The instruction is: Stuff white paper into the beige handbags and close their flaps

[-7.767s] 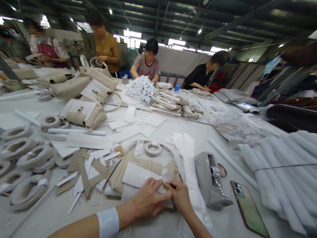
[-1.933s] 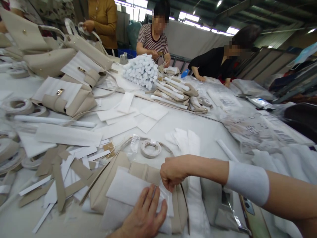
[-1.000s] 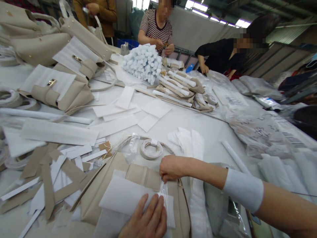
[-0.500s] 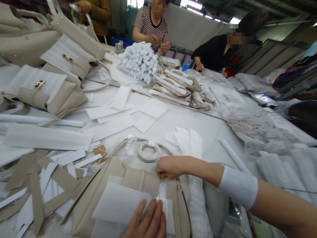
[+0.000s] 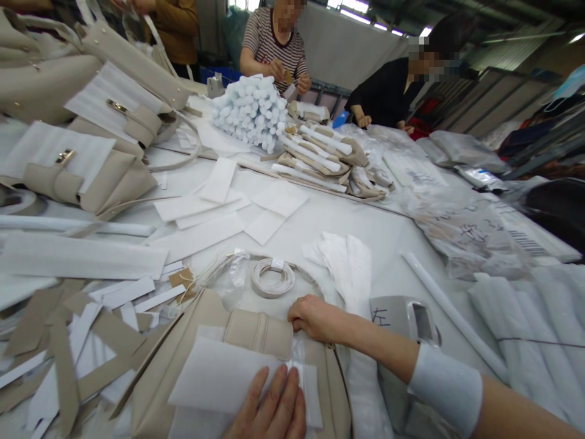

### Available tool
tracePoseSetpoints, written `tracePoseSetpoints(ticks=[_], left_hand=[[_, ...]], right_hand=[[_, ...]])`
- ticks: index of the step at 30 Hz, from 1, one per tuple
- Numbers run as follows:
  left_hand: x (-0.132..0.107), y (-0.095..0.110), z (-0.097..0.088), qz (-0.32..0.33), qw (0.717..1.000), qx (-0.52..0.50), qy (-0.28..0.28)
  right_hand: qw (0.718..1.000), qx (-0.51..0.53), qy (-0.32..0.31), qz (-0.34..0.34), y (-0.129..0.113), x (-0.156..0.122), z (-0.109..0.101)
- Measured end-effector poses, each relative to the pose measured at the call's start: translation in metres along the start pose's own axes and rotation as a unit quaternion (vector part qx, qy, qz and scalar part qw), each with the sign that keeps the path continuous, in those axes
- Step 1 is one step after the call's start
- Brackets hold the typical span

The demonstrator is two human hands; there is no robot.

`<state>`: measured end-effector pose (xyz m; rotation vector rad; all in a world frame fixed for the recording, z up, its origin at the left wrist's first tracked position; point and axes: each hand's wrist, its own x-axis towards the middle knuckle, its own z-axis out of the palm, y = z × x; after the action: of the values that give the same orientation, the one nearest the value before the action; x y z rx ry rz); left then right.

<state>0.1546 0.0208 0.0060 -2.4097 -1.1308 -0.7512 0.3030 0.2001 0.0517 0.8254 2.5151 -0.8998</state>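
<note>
A beige handbag [image 5: 150,378] lies in front of me, its short flap [image 5: 260,333] folded over the top. On it rests a white foam sheet [image 5: 214,375], over further white sheets. My left hand [image 5: 272,405] presses flat on that sheet, fingers stretched out. At the flap's right edge, my right hand [image 5: 315,318] is closed in a pinch; what its fingertips hold is hidden. A clear glossy strip [image 5: 299,356] runs between the right hand and the left fingertips. Behind the bag sits a coiled beige strap [image 5: 273,278] with a white band.
Beige and white card strips [image 5: 68,341] cover the left. A grey tape dispenser [image 5: 402,323] stands by my right forearm, near a white foam tube [image 5: 452,317]. Stuffed bags [image 5: 91,177] and bundled foam sticks [image 5: 251,113] lie farther back. Several people work across the table.
My right forearm has shifted slightly down and right, uncovering more of the grey dispenser. The view has moved a little. My left hand stays flat on the sheet.
</note>
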Motion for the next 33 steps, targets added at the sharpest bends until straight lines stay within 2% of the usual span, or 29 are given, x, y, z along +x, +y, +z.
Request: tracePoseSetpoints(ticks=[4,8,15,18,21,24,27,33], left_hand=[[0.001,-0.001,-0.002,0.005,1.000,0.004,0.001],[0.001,-0.001,-0.002,-0.002,1.000,-0.001,0.017],[-0.002,0.001,-0.006,0.005,1.000,-0.007,0.009],[-0.006,0.000,-0.007,0.022,1.000,0.000,-0.020],[-0.012,0.001,-0.007,0.037,0.997,-0.002,-0.074],[-0.017,0.004,-0.006,0.041,0.990,-0.026,-0.132],[-0.018,0.006,-0.006,0.033,0.986,-0.047,-0.154],[-0.018,0.009,-0.005,0.017,0.995,-0.032,-0.095]], right_hand=[[0.998,0.040,0.011,0.037,-0.001,-0.003,-0.001],[0.992,0.005,0.098,0.083,-0.003,-0.005,0.001],[0.979,-0.011,0.140,0.149,-0.011,-0.010,0.020],[0.972,-0.008,0.175,0.155,-0.017,-0.018,0.023],[0.969,-0.009,0.200,0.142,-0.026,-0.033,0.023],[0.974,-0.024,0.202,0.102,-0.036,-0.047,0.026],[0.978,-0.074,0.191,0.049,-0.043,-0.055,0.030],[0.977,-0.164,0.116,0.073,-0.050,-0.051,0.022]])
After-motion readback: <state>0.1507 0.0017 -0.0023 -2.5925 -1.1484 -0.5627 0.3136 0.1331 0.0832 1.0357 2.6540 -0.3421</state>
